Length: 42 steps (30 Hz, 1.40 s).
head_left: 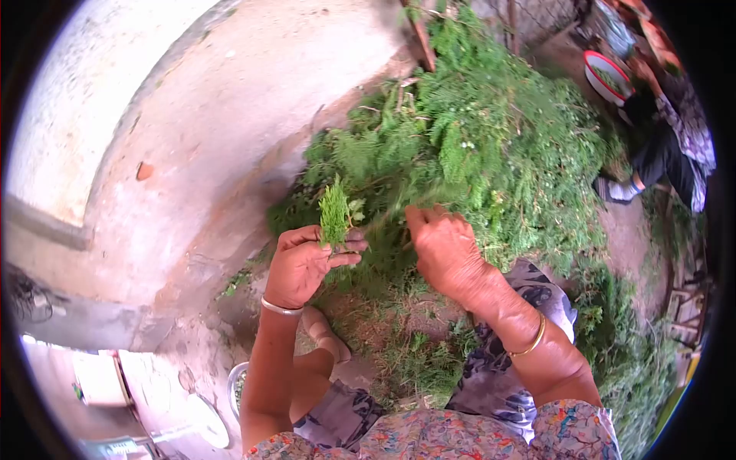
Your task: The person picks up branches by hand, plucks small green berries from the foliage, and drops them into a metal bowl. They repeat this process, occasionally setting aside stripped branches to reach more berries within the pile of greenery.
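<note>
My left hand [303, 264], with a silver bangle at the wrist, is closed in a pinch around a small green leafy sprig [334, 213] that stands upright from the fingertips. To its right, my right hand [448, 245] is curled shut, knuckles up, over the near edge of a heap of cut green branches [498, 146]. A pale green sprig [410, 201], smeared by motion, shows at its fingers, which hide where it is gripped. A gold bangle circles that wrist.
A person [682, 130] sits at the far right beside a red-rimmed basin [607, 78] holding greens. Concrete ground [207, 146] spreads left, with a reddish fragment [144, 171] on it. A metal bowl [235, 387] stands by my left forearm. Loose leaves litter the ground between my legs.
</note>
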Available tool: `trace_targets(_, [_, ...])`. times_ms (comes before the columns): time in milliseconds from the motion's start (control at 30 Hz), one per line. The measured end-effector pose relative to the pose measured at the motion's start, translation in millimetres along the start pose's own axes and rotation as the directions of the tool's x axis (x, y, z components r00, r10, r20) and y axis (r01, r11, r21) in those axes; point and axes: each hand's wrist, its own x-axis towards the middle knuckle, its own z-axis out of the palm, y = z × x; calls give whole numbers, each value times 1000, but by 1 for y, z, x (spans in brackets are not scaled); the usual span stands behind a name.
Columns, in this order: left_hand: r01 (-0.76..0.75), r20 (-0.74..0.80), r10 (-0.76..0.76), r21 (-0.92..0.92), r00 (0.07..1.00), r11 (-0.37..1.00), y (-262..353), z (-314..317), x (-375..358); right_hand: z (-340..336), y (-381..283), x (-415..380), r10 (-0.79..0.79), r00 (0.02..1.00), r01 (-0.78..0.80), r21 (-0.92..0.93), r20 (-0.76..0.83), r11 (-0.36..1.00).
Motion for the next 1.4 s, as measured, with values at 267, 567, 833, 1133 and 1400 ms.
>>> trace_targets(267, [-76, 143, 125, -308, 982, 948, 15, -8, -58, 6, -34, 11, -271, 951, 116, 640, 150, 760])
trace_targets(567, [-113, 107, 196, -518, 975, 848, 11, -31, -75, 27, -81, 25, -362, 883, -295, 953, 299, 68])
trace_targets(833, [-449, -465, 368, -73, 805, 890, 24, -44, -82, 33, -76, 34, -42, 981, -191, 978, 188, -78])
trace_targets(1133, [-86, -340, 434, 697, 834, 712, 4, -25, -76, 28, -73, 31, 127, 992, -20, 972, -10, 236])
trace_targets(1400, [97, -510, 148, 422, 847, 901, 0, -9, -65, 26, -68, 27, 57, 997, -58, 962, 45, 268])
